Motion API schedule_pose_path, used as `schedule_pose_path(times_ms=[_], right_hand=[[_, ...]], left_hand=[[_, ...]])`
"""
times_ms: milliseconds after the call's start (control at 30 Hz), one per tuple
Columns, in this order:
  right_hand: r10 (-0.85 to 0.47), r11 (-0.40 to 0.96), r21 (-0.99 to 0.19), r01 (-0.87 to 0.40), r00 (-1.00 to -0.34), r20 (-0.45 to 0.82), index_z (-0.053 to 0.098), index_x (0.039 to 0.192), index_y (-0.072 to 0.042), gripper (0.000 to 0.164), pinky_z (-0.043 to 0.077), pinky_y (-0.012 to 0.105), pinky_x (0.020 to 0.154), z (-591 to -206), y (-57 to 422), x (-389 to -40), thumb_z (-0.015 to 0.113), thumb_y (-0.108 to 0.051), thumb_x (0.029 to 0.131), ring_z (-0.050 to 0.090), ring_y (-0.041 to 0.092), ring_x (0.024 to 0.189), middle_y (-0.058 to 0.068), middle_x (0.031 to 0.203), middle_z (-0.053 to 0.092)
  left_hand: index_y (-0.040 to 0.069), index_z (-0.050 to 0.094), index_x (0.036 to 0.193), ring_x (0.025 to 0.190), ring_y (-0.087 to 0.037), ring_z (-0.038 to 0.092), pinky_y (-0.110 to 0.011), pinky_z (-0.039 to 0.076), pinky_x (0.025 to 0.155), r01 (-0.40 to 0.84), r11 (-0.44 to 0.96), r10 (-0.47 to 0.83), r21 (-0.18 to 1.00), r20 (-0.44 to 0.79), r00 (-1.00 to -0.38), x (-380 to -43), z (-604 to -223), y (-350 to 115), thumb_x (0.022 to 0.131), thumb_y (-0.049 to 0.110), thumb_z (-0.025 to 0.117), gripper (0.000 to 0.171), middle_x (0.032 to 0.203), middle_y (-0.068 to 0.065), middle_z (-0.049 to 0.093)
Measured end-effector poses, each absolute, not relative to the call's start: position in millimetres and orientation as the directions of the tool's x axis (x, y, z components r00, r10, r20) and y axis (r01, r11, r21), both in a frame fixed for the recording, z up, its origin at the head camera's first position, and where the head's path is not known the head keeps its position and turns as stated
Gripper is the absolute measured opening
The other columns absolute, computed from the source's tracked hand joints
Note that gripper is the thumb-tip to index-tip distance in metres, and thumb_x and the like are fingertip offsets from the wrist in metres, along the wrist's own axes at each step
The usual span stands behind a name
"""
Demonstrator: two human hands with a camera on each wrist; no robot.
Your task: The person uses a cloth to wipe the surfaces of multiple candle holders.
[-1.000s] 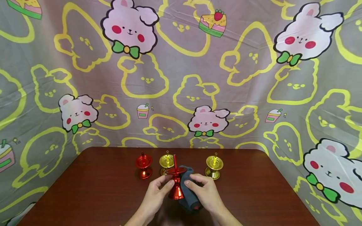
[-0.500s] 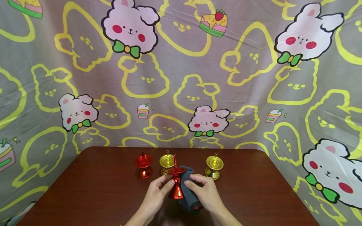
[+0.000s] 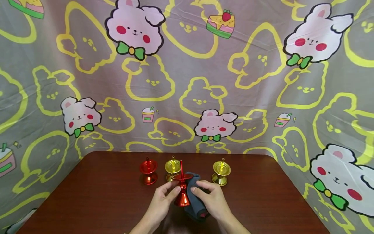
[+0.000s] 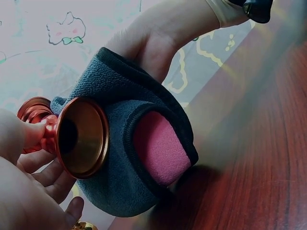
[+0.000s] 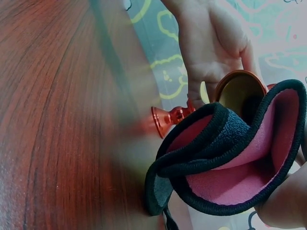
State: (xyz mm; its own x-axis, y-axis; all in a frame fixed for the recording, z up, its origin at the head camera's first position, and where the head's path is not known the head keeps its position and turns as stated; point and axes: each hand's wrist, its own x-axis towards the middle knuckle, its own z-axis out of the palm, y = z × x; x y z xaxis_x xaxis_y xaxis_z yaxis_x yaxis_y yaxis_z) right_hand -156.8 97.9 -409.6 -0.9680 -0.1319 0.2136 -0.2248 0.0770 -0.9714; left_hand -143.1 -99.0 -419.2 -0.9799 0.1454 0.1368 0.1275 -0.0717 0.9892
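Note:
Above the table's near middle, my left hand [image 3: 162,199] pinches the stem of a shiny red candle holder [image 3: 182,199] between thumb and fingers. The holder stands upright, its thin spike pointing up, and its hollow base faces the left wrist view. My right hand [image 3: 212,198] grips a folded grey-blue cloth [image 3: 195,202] against the holder's right side. In the right wrist view the cloth's pink inner face [image 5: 230,187] and dark stitched edge show. Part of the holder's dish and stem is hidden behind the cloth.
Behind the hands, a second red candle holder [image 3: 149,178] stands at the left. One gold candle holder [image 3: 172,165] is partly covered by the held one; another gold candle holder [image 3: 220,178] stands to the right. A patterned cloth backdrop [image 3: 181,68] hangs behind the brown table [image 3: 105,195].

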Motion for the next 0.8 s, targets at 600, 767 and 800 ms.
schedule_pose_path(times_ms=[600, 767, 800], right_hand=[[-0.112, 0.031, -0.971, -0.238, -0.966, 0.234, 0.071, 0.114, 0.008, 0.031, 0.053, 0.025, 0.078, -409.0, 95.8, -155.7, 0.077, -0.005, 0.087, 0.064, 0.015, 0.093, 0.016, 0.108, 0.071], [-0.110, 0.047, -0.964, -0.262, -0.961, 0.255, 0.074, 0.110, 0.006, 0.027, 0.052, 0.025, 0.079, -409.1, 94.8, -155.4, 0.078, -0.004, 0.085, 0.064, 0.015, 0.093, 0.014, 0.105, 0.072], [-0.112, 0.049, -0.962, -0.267, -0.959, 0.261, 0.074, 0.109, 0.005, 0.027, 0.052, 0.025, 0.079, -408.9, 94.9, -155.4, 0.078, -0.005, 0.085, 0.064, 0.015, 0.092, 0.014, 0.104, 0.072]], left_hand=[[-0.009, 0.057, 0.127, 0.100, -0.014, 0.064, -0.024, 0.050, 0.086, 0.068, -0.153, 0.022, 0.986, 0.072, -0.997, -144.4, -415.5, -89.5, 0.099, 0.013, 0.063, 0.036, 0.113, -0.014, 0.070], [-0.005, 0.062, 0.119, 0.094, -0.015, 0.064, -0.027, 0.052, 0.079, 0.072, -0.106, -0.020, 0.992, 0.071, -0.997, -144.6, -414.9, -88.0, 0.092, 0.017, 0.074, 0.037, 0.106, -0.009, 0.070], [-0.005, 0.063, 0.118, 0.093, -0.016, 0.063, -0.028, 0.052, 0.078, 0.080, -0.095, -0.030, 0.992, 0.078, -0.997, -144.4, -414.6, -87.9, 0.090, 0.017, 0.076, 0.037, 0.104, -0.009, 0.069]])
